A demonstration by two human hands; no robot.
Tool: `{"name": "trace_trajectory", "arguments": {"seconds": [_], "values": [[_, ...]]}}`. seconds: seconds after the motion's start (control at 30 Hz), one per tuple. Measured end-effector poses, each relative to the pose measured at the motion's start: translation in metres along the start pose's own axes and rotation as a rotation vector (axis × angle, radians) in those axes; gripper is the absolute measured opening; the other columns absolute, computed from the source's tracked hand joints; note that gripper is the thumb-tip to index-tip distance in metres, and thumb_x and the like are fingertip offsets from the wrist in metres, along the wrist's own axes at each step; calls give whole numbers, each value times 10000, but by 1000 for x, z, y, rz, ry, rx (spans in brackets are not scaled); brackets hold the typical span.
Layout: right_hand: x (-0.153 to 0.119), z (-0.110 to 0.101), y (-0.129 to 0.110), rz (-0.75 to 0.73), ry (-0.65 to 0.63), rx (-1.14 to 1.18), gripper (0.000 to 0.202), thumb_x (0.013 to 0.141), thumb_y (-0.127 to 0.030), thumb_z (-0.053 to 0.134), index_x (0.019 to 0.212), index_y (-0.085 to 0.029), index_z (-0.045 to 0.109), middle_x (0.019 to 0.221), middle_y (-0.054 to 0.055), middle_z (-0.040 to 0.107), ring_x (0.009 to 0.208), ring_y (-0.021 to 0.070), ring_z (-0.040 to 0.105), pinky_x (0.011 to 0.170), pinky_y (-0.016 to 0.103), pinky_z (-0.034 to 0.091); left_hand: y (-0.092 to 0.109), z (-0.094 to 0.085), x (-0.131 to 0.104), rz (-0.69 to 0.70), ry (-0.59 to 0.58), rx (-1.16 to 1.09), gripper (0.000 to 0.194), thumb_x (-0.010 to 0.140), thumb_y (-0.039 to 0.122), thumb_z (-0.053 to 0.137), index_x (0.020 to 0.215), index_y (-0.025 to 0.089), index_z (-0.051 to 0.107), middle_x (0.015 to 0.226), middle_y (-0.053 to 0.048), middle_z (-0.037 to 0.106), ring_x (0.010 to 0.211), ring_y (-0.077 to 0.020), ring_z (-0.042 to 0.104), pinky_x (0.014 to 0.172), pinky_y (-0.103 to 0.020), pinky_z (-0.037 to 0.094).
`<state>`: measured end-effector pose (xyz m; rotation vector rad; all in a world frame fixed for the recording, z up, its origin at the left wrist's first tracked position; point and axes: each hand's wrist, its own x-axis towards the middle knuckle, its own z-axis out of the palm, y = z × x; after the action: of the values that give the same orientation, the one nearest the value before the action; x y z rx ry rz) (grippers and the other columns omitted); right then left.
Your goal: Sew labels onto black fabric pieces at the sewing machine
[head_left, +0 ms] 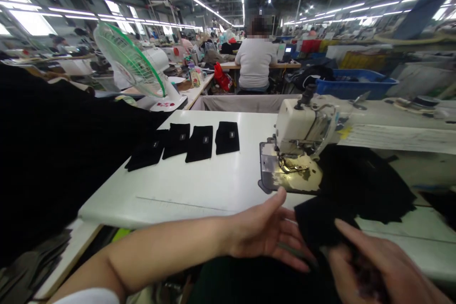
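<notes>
currently, four black near-rectangular fabric pieces [198,146] lie on the smooth white table [199,183]; next, the bare left hand [272,237], fingers spread; then a black cloth panel [317,221], between the hands; finally the bare right hand [381,263], fingers curled, grip indiscernible. a slack hold could drop the panel.

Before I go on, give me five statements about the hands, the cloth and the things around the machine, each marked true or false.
1. Four labelled black pieces lie on the table. True.
2. The fan stands to the right of the machine. False: it stands to the left of it.
3. The right hand touches black cloth. True.
4. The left hand is closed in a fist. False: it is open, thumb up and fingers stretched out.
5. A blue bin stands beyond the machine. True.
</notes>
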<state>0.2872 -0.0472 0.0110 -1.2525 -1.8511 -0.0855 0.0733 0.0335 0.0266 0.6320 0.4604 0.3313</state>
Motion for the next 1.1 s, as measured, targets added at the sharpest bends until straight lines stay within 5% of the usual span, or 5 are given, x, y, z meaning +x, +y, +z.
{"name": "trace_trajectory", "arguments": {"seconds": [0.23,0.43,0.67,0.9,1.1], "values": [[29,2,-34,-160,-216,133,208,881,-271,685,1081,-215,692,767,13,716,547,127,639,494,224,485,39,-2,-2,278,411,309,349,671,320,879,933,181,695,832,3,678,750,-130,616,741,-255,462],[40,14,-14,424,-262,466,372,833,-342,730,1190,-250,687,1065,51,713,507,73,477,474,220,433,70,14,-23,243,89,882,324,683,212,852,979,200,722,889,9,677,846,-138,601,778,-253,458],[35,37,1,851,-390,641,317,834,-480,665,811,-169,727,675,-7,620,636,141,532,594,264,426,91,-13,-15,249,342,799,237,749,340,815,886,182,703,822,13,696,753,-118,616,723,-240,474],[30,21,3,811,-422,515,242,837,-420,647,843,-196,737,660,-18,611,588,136,511,549,258,420,106,-31,-13,357,550,867,305,759,439,775,928,185,755,825,-31,727,748,-161,644,697,-277,512],[26,14,-5,595,-189,352,202,888,-391,649,833,-229,756,750,9,691,659,160,595,617,268,479,120,-32,-17,556,533,1295,213,803,370,720,935,221,797,943,-57,704,878,-186,619,780,-313,519]]}}
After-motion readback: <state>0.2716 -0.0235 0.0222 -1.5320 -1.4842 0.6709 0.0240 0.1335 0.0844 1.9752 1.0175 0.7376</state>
